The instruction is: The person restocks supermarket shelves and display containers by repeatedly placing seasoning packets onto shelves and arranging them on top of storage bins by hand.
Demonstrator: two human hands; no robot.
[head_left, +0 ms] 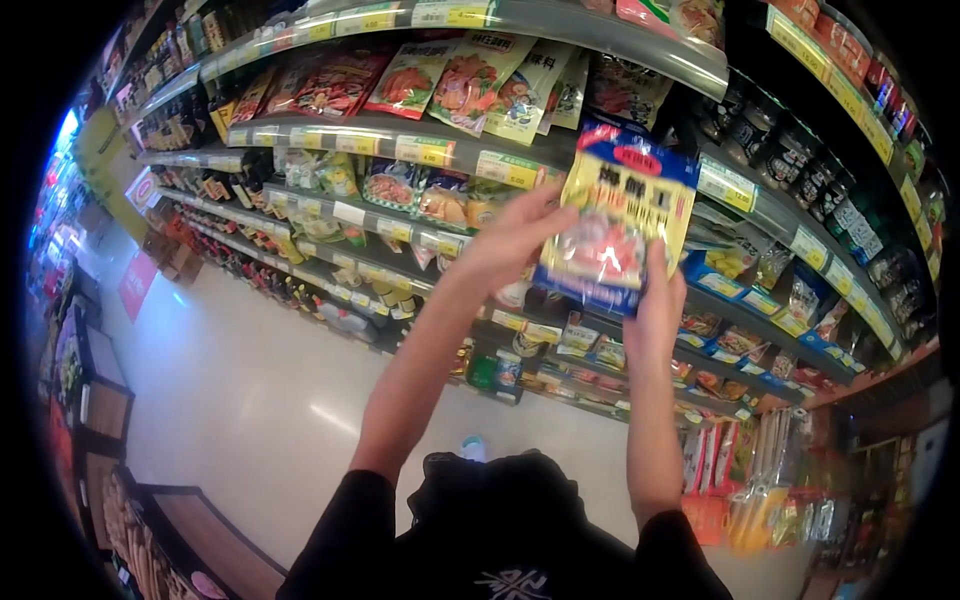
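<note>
A yellow and blue food packet [625,205] with large dark characters and a red food picture is held up before the shelves, tilted a little. My left hand [515,240] grips its left edge, with the thumb over the front. My right hand [657,295] holds the lower right corner, thumb on the front and the other fingers mostly hidden behind. Just behind and above the packet, flat seasoning pouches [470,80] lean in a row on a shelf.
Shelf edges with price tags [425,150] curve across the view. Dark-lidded jars [785,160] stand at the right. Hanging packets [740,450] are at the lower right. A low display bin [205,535] is at the lower left, beside the pale floor [250,400].
</note>
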